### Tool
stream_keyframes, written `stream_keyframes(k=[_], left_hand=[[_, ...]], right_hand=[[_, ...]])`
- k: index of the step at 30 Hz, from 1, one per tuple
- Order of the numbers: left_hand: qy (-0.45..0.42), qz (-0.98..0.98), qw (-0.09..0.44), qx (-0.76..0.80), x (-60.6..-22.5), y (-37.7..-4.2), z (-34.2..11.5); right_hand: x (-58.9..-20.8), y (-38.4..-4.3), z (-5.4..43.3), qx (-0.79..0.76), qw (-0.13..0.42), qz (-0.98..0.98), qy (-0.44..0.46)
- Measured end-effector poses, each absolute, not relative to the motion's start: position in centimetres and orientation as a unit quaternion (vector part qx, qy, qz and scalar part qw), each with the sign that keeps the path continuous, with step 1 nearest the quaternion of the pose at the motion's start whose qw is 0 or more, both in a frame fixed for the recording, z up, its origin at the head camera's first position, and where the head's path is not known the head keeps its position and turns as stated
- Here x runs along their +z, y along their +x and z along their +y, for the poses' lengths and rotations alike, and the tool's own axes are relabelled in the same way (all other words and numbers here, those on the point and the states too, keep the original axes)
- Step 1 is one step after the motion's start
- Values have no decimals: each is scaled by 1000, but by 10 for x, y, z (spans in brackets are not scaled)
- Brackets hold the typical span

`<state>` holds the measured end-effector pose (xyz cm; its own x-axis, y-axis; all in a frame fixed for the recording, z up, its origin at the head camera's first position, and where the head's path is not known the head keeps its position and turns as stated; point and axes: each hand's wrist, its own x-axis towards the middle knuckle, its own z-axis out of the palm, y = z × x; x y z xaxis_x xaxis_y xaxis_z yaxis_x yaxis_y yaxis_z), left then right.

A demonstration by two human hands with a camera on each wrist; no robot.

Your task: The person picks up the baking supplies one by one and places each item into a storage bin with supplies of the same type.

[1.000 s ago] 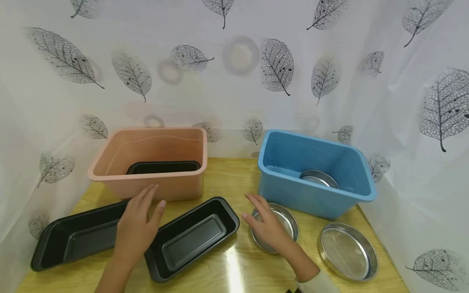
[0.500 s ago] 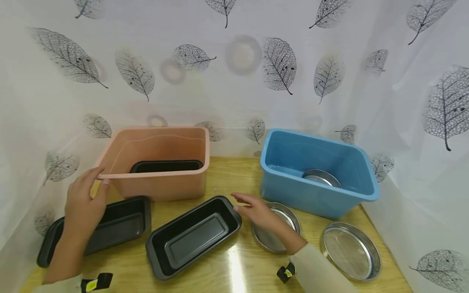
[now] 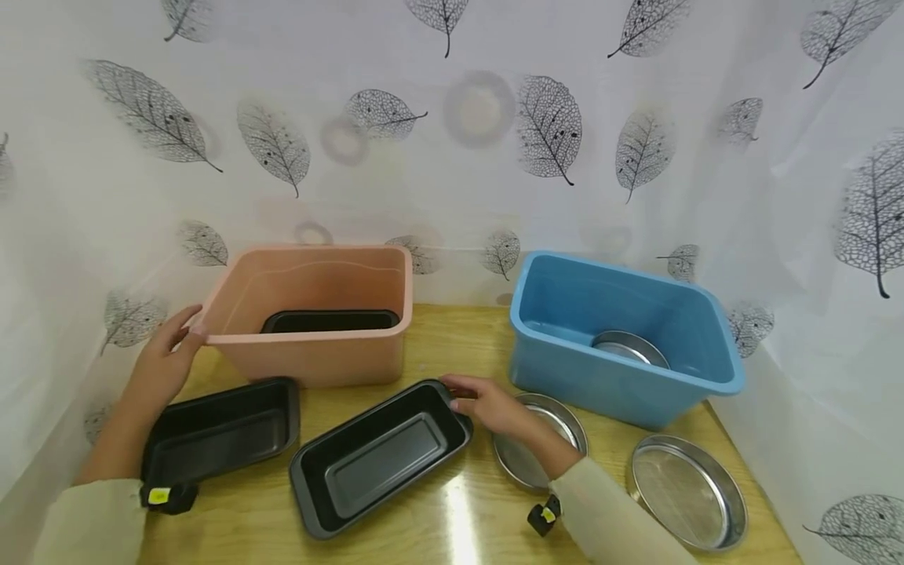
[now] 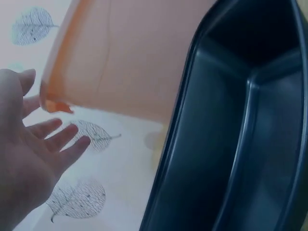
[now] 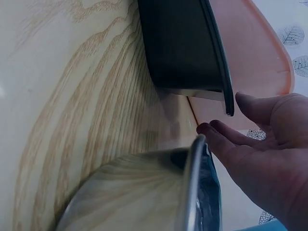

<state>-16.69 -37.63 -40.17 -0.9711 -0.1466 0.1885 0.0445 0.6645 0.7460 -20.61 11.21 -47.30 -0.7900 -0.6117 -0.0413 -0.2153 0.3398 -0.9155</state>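
The right hand [image 3: 487,402] stands at the two o'clock corner of a dark, long loaf pan [image 3: 388,459], its thumb and fingers parted moderately on either side of the flat, smooth lip; whether they touch it I cannot tell. This pan, with its rounded corners and raised inner outline, sits at seven o'clock on the pale, wavy-grained wood counter [image 3: 459,345]. The left hand [image 3: 161,367] is at the eight o'clock corner of the pink bin [image 3: 325,361], fingers loosely spread beside its smooth, rolled rim; contact is unclear. That bin lies toward nine o'clock and contains another dark pan [image 3: 332,320]. A matching dark tray [image 3: 226,443] rests at eight o'clock. The tapered blue bin [image 3: 600,384], between three and four o'clock, holds a round metal tin [image 3: 625,345]. Two shallow, shiny circular tins sit on the wood, the inner one [image 3: 519,459] at five o'clock, the outer one [image 3: 681,490] at four.
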Motion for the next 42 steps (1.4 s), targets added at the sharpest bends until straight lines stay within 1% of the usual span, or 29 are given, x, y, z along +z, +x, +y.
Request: stream_keyframes(k=[3, 9, 11, 21, 24, 30, 37, 42], left_hand=[[34, -902, 101, -420, -407, -170, -383], [-14, -871, 105, -479, -416, -176, -395], [-21, -867, 98, -487, -416, -177, -396], [-14, -869, 65, -491, -415, -185, -398], [-25, -847, 58, -528, -416, -188, -399], [-47, -781, 55, -620, -419, -190, -401], [-51, -764, 48, -641, -420, -191, -402], [-34, -777, 42, -628, -419, -191, -399]], right_hand=[[-474, -207, 110, -506, 199, 800, -253], [-479, -207, 107, -517, 215, 795, -234], [-481, -207, 106, -520, 217, 793, -230], [-486, -205, 98, -540, 234, 785, -192], [-487, -205, 98, -547, 241, 781, -182], [-490, -207, 96, -568, 249, 765, -174], [-489, -207, 95, -579, 275, 750, -163], [-488, -207, 95, -579, 286, 747, -159]])
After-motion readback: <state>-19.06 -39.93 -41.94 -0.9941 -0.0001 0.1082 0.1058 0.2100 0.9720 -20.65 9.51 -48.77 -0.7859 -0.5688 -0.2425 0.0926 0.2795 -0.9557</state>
